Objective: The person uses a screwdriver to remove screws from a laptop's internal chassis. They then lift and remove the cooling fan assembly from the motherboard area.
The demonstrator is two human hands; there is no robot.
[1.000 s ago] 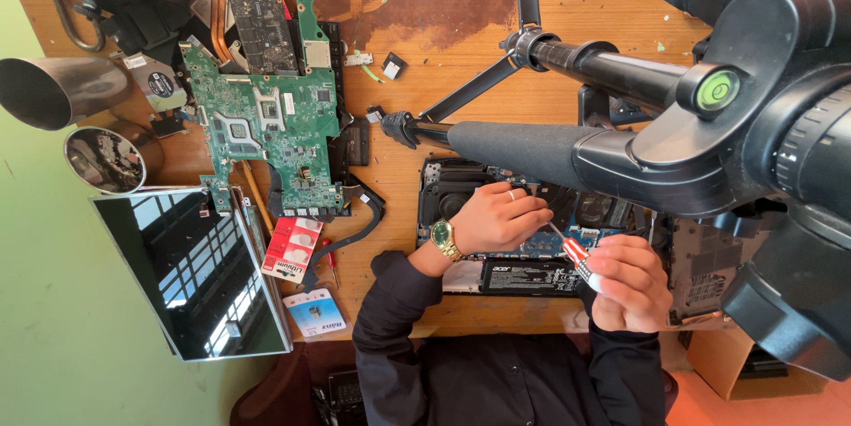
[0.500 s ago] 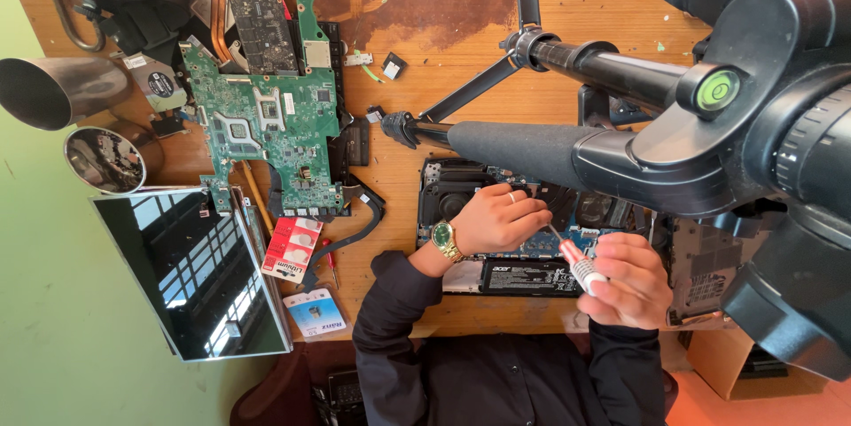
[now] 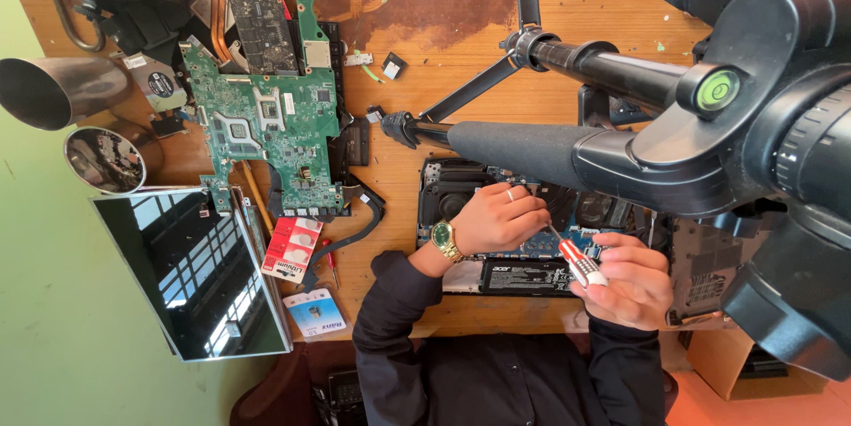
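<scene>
Since 1 second ago my right hand point(image 3: 631, 282), gripping the red-and-white screwdriver point(image 3: 581, 263), has held its tip on the opened laptop point(image 3: 532, 222) on the tabletop point(image 3: 461, 45), my left hand point(image 3: 498, 218) curled beside, so work stays there.

Green circuit board point(image 3: 266, 129): flat on wooden surface point(image 3: 443, 36), upper left.
Detached screen panel point(image 3: 191, 271): lower left, overhanging edge.
Coin-cell pack point(image 3: 291, 249): just beside panel.
Metal cups point(image 3: 53, 89): far left.
Tripod with camera point(image 3: 709, 125): foreground, right.
</scene>
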